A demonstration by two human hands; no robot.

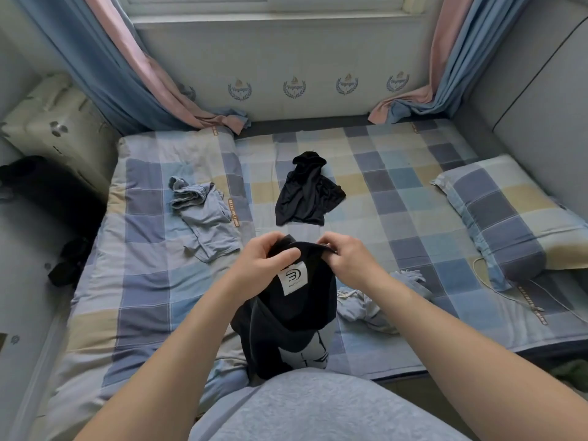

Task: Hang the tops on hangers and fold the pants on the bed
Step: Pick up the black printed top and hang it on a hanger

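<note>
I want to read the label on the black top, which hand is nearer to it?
Left. The left hand pinches the top just above the label; the right hand pinches it farther to the label's right.

Head-worn camera looks steeply down, close above the bed [152, 291].

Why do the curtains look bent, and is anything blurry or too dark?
Head view: the wide-angle lens bows the curtains and bed edges; soft daylight from the window, no hard shadows; the label on the held black garment shows its logo, small print blurred; the black bundle at far left is too dark to identify.
</note>
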